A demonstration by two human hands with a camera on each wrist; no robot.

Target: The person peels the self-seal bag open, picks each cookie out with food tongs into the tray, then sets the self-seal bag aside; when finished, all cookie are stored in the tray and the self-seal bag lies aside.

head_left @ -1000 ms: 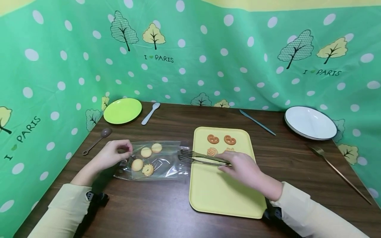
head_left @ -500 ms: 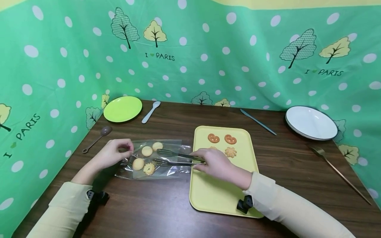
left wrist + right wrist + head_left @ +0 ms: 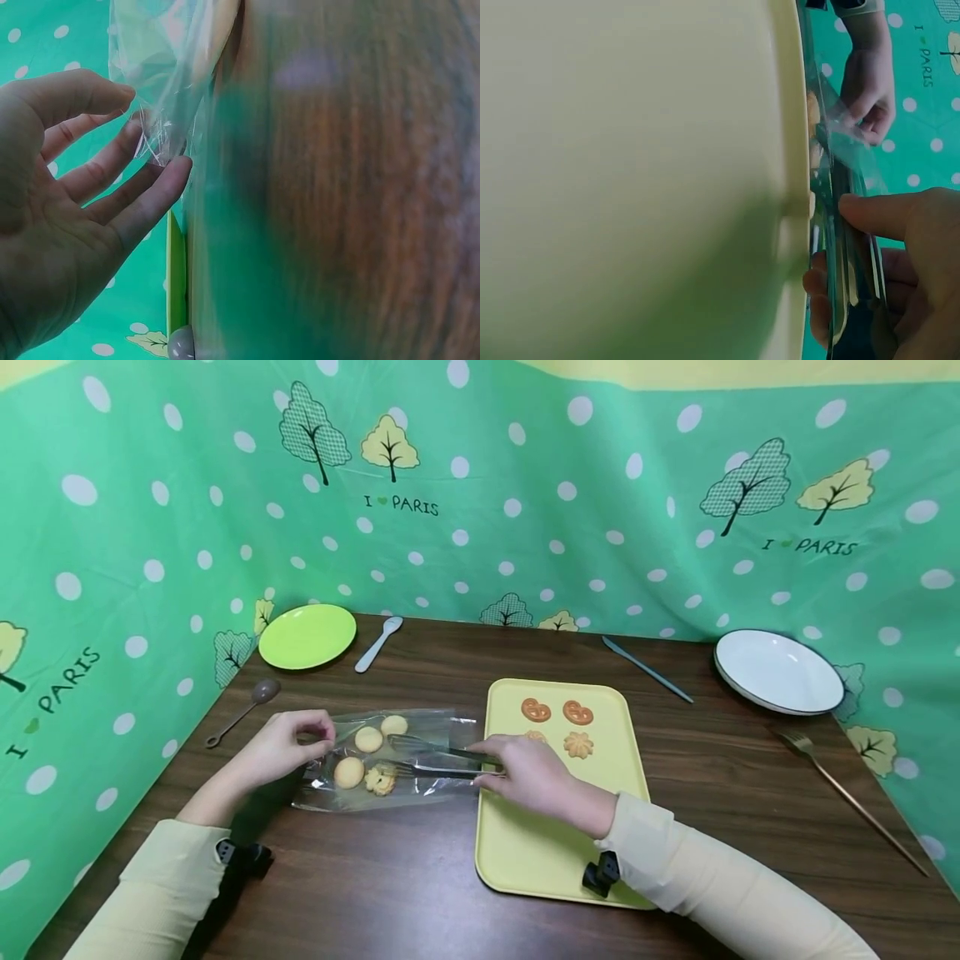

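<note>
My left hand [image 3: 288, 747] pinches the left end of a clear plastic bag [image 3: 435, 727], also seen gathered at the fingertips in the left wrist view. Several pale cookies lie in it: round ones [image 3: 348, 772] and a flower-shaped cookie [image 3: 380, 781]. My right hand [image 3: 536, 777] grips dark metal tongs [image 3: 450, 771] above the tray's left edge. Their tips reach left among the bag's film, the lower one touching or close to the flower-shaped cookie. On the yellow tray [image 3: 555, 852] are two pretzel cookies [image 3: 577, 712], another flower-shaped cookie [image 3: 579, 744] and one partly hidden behind my right hand.
A green plate [image 3: 307, 637], a pale blue spoon [image 3: 378, 645] and a brown spoon [image 3: 243, 712] lie at the left. At the right are a blue knife [image 3: 647, 669], white dishes [image 3: 780, 671] and a copper fork [image 3: 855, 797]. A green patterned cloth [image 3: 480, 485] hangs behind.
My right hand has moved left with the tongs, bringing their tips from over the tray's edge to the cookies in the bag. The bagged flower-shaped cookie has shifted slightly. My left hand stays put.
</note>
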